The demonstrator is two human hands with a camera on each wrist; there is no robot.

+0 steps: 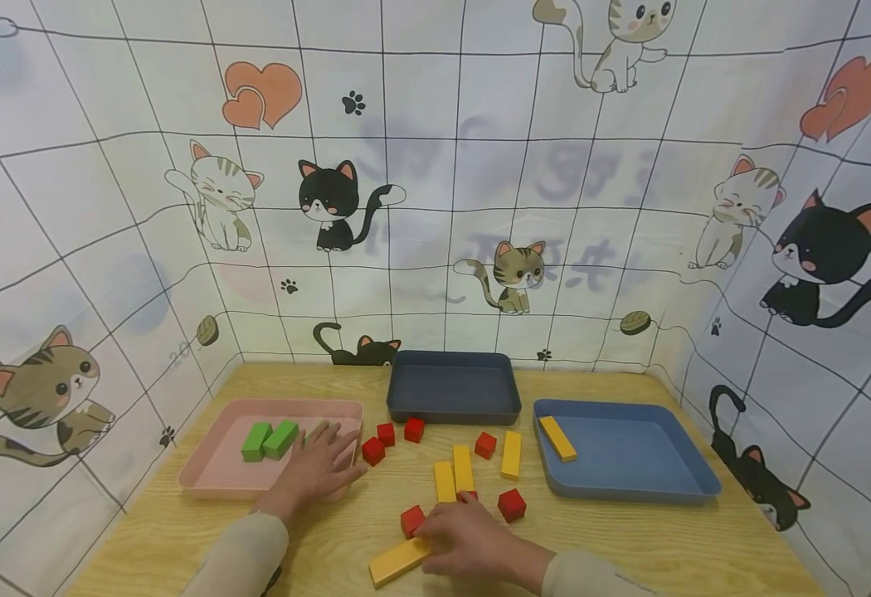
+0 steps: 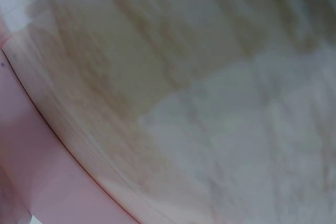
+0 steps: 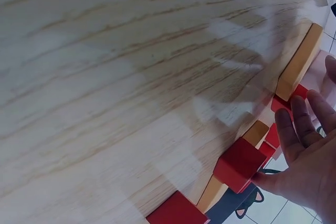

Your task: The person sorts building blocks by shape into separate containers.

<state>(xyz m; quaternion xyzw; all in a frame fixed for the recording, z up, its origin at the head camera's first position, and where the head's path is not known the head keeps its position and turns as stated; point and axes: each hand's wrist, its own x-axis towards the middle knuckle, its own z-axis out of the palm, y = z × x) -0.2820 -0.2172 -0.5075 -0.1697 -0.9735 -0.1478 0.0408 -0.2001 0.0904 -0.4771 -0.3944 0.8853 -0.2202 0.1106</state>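
Observation:
My left hand [image 1: 319,464] reaches over the right part of the pink tray [image 1: 207,452], fingers spread and pointing away. A green block [image 1: 320,429] shows partly beneath its fingertips. Two more green blocks lie flat beside it, one of them the nearer green block [image 1: 281,439]. My right hand [image 1: 473,543] is low over the table's front, fingers loosely bent. It is right by the end of a yellow block [image 1: 398,562] and a red cube [image 1: 412,521]. In the right wrist view, one digit is right at another red cube [image 3: 240,164], mostly hidden in the head view.
A dark tray [image 1: 454,390] stands at the back. The blue tray [image 1: 630,452] on the right holds a yellow block [image 1: 557,439]. Several red cubes and yellow blocks lie scattered mid-table, including a red cube [image 1: 512,505] right of my right hand. Cat-printed cloth [image 1: 435,199] encloses the table.

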